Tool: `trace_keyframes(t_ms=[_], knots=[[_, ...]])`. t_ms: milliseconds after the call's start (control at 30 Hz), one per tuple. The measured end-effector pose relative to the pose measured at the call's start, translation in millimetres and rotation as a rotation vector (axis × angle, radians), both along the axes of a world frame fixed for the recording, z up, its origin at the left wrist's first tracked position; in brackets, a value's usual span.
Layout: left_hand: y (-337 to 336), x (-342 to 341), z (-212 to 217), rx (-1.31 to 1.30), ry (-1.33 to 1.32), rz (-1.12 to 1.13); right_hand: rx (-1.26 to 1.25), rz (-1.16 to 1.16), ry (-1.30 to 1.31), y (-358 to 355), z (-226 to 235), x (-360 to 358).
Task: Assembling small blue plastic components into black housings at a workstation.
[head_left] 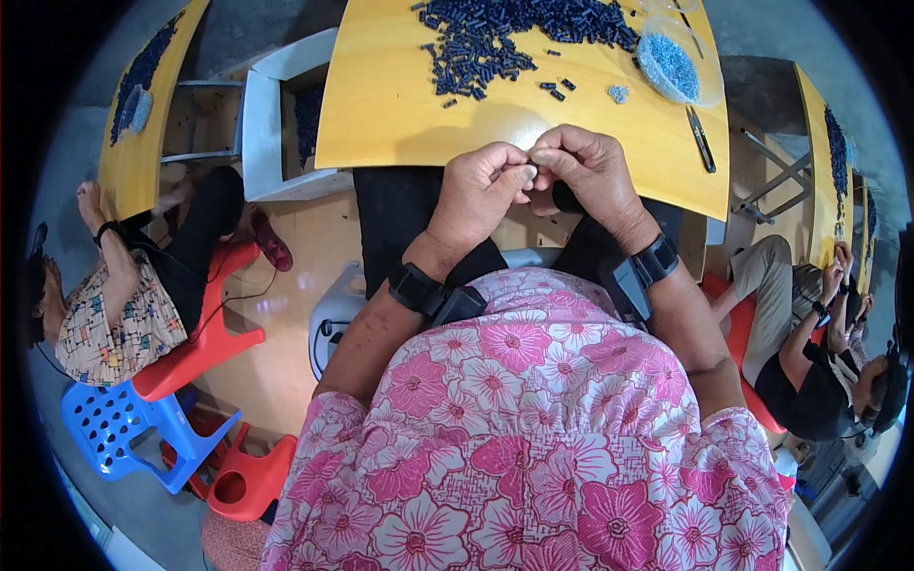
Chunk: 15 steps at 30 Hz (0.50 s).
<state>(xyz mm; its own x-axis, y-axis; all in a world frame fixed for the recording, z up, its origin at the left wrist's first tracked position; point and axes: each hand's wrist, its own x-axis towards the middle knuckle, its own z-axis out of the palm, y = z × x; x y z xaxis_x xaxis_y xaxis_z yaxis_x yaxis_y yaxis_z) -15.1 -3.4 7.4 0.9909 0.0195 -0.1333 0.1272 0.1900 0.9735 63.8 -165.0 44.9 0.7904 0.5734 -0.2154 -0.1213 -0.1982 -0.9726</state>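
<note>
Fingers [522, 174] of both hands are pinched shut on a small part [533, 162], held above the desk [381, 105] edge; assembly seems underway, and careful alignment is called for next.

Whatever sits btwn the fingertips of left hand [481, 190] and right hand [590, 171], centre frame, is too small to tell. Dark pile [514, 33] on the yellow table [381, 105] is cut off by top edge. Clear tub [671, 62] upper right: contents just bluish grains, kind unclear. Person's lap is hidden under pink floral top [533, 438].
</note>
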Motion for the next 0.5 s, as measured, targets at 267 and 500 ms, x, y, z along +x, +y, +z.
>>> trace_keyframes(t_ms=[267, 500], knots=[[0.5, 4.2, 10.2, 0.066, -0.002, -0.009, -0.008, -0.064, -0.039, 4.3, 9.6, -3.1], [-1.3, 4.1, 25.8, 0.203, -0.070, -0.002, 0.287, -0.196, 0.242, -5.4, -0.3, -1.0]])
